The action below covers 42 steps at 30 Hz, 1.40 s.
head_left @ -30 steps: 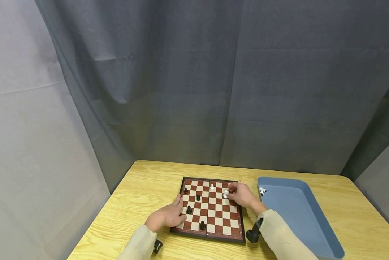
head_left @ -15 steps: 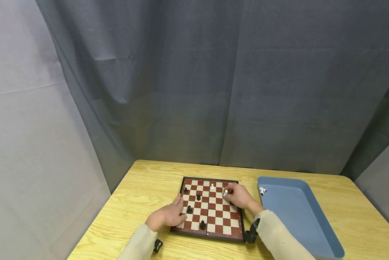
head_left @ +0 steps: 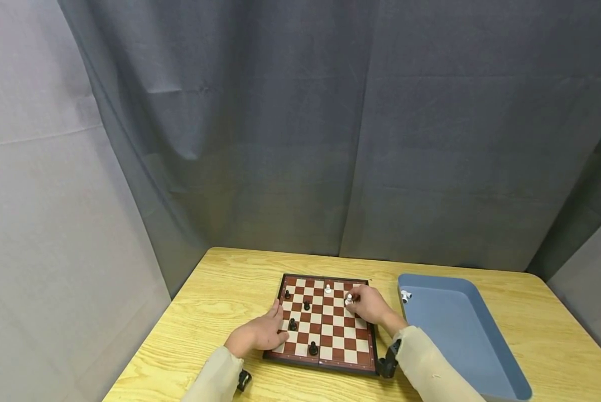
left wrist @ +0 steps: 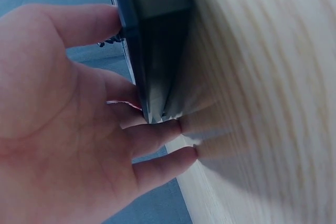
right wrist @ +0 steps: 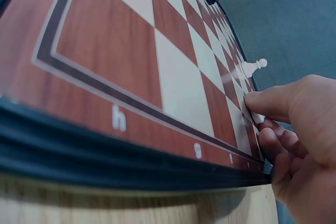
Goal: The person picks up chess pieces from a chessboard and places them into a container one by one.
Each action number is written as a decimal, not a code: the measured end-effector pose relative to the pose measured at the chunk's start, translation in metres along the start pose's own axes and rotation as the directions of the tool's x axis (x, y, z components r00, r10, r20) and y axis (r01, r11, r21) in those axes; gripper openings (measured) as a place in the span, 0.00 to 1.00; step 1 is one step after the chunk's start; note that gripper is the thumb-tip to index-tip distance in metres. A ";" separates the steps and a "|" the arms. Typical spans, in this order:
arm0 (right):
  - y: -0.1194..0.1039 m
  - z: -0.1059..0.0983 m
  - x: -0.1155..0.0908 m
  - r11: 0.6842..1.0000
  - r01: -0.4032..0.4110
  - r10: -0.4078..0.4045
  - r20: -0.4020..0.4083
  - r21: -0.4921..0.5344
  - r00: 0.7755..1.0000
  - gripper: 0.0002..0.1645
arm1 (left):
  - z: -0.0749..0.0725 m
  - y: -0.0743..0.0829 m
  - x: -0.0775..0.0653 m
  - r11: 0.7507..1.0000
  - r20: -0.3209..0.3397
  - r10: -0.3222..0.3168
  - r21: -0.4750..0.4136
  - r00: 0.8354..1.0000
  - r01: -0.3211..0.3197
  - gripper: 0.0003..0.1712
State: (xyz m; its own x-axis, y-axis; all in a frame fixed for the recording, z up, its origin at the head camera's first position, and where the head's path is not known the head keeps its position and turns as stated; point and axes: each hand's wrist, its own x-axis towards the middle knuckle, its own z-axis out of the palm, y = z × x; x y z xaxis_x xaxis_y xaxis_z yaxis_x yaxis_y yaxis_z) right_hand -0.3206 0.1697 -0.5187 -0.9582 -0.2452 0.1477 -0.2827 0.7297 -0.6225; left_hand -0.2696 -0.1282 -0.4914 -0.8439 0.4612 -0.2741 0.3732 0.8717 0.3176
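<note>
A red-and-cream chessboard (head_left: 337,338) with a dark frame lies on the table. My right hand (head_left: 372,304) pinches a white chess piece (head_left: 349,299) over the far right part of the board; in the right wrist view the fingers (right wrist: 273,100) mostly hide it. A white pawn (head_left: 327,289) stands on the far side, left of that hand. My left hand (head_left: 261,333) rests at the board's left edge with extended fingers; in the left wrist view the thumb (left wrist: 92,23) touches the dark frame and the lower fingertips reach the tabletop.
Several black chess pieces (head_left: 307,305) stand on the board's left half. To the right is a blue tray (head_left: 468,340), with small white pieces (head_left: 405,296) at its left rim. A grey curtain (head_left: 300,139) hangs behind the wooden table (head_left: 230,273).
My right hand has shifted slightly left, its fingers coming closer around the white chess piece, which stays at nearly the same spot. The left hand has not moved.
</note>
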 end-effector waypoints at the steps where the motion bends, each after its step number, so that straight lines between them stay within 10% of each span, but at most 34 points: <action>1: 0.000 0.000 0.000 1.000 0.002 -0.002 -0.001 -0.004 1.000 0.04 | 0.000 0.000 0.000 1.000 0.000 0.001 0.002 1.000 -0.001 0.42; 42: -0.003 -0.042 -0.011 0.995 0.056 -0.056 -0.008 0.087 0.998 0.07 | -0.002 0.000 -0.003 1.000 -0.004 0.008 -0.009 1.000 -0.008 0.42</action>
State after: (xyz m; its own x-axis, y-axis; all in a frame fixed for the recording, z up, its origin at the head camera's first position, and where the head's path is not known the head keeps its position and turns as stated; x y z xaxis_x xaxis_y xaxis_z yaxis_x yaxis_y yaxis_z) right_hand -0.3116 0.1968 -0.4865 -0.9412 -0.2808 0.1881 -0.3313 0.6566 -0.6775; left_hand -0.2685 -0.1302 -0.4887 -0.8422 0.4677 -0.2683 0.3768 0.8664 0.3276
